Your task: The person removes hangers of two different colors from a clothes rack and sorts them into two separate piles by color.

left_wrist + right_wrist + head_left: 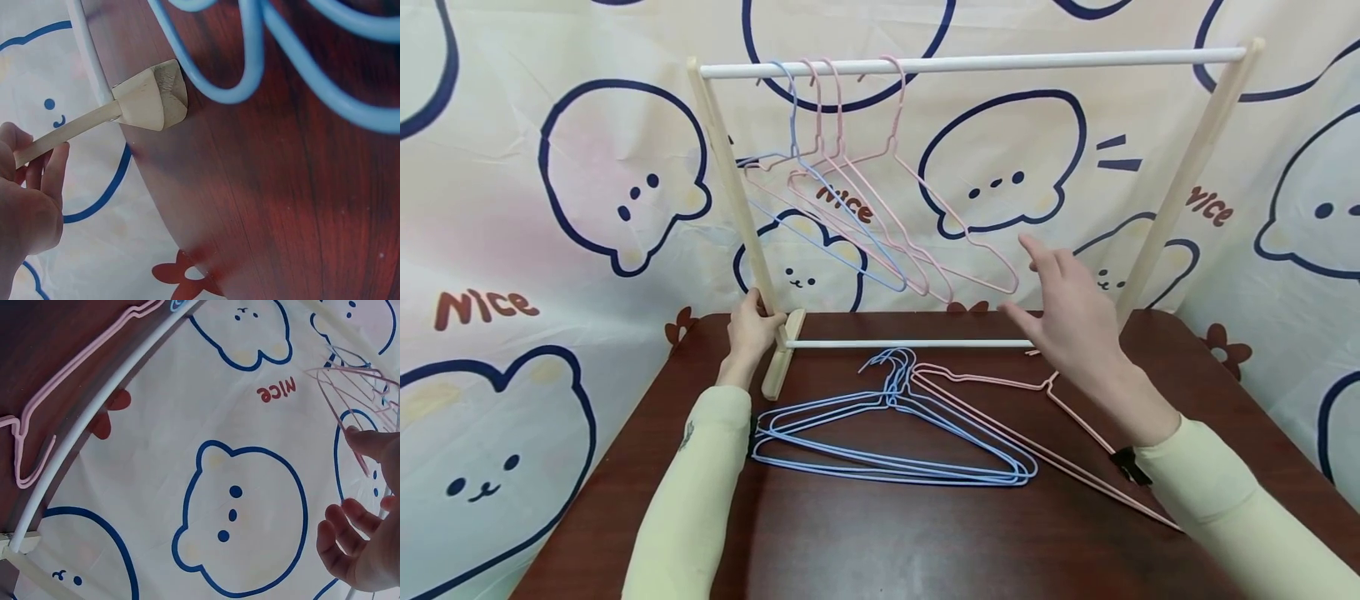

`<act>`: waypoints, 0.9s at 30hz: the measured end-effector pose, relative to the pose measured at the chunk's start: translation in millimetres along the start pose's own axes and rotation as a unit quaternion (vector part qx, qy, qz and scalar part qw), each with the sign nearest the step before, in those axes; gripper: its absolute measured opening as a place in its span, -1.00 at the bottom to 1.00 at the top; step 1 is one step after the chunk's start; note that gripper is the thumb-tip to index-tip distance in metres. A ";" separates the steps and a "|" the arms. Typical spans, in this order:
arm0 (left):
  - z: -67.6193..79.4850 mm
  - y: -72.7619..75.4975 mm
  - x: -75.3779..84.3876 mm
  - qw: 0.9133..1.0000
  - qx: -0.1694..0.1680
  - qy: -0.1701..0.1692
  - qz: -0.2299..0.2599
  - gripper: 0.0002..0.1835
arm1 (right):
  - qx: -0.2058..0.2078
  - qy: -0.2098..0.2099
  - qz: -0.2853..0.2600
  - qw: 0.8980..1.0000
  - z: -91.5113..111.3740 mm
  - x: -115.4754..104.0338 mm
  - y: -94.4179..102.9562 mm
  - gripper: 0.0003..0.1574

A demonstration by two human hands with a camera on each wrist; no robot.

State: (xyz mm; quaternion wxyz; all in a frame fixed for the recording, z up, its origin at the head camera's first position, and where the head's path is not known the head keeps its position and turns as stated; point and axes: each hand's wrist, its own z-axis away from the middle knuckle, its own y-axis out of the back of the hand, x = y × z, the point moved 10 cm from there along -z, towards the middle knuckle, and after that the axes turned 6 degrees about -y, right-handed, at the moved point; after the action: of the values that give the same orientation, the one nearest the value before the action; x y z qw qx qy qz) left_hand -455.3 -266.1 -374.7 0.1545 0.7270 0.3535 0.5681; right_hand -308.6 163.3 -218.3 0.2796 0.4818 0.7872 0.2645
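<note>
A small clothes rack with wooden sides stands at the back of the table. My left hand (752,327) grips its left upright (733,179) low down, just above the wooden foot (144,103); the left wrist view shows thumb and fingers around the wood. From the white top rail (1037,62) hang a blue hanger (793,117) and three pink hangers (932,196), grouped toward the left. My right hand (1071,312) is raised in the air with nothing in it, thumb and fingers spread, close to the right end of the rightmost pink hanger.
In front of the rack, several blue hangers (893,393) lie in an overlapping stack on the brown table (865,542). Pink hangers (992,380) lie to their right, partly under my right arm. A white lower bar (910,343) joins the rack's sides. Behind hangs a cartoon-printed cloth (625,167).
</note>
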 end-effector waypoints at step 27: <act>-0.3 -0.6 -1.6 1.000 -0.001 0.003 0.003 -0.64 | 0.140 0.059 -0.086 0.985 -3.0 -6.2 4.4 -0.35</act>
State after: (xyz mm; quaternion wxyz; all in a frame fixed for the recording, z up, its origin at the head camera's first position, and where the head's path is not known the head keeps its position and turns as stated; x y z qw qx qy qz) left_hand -456.0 -266.9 -376.1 0.1522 0.7260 0.3508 0.5716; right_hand -305.7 159.0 -212.0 0.1840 0.4298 0.8704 0.1546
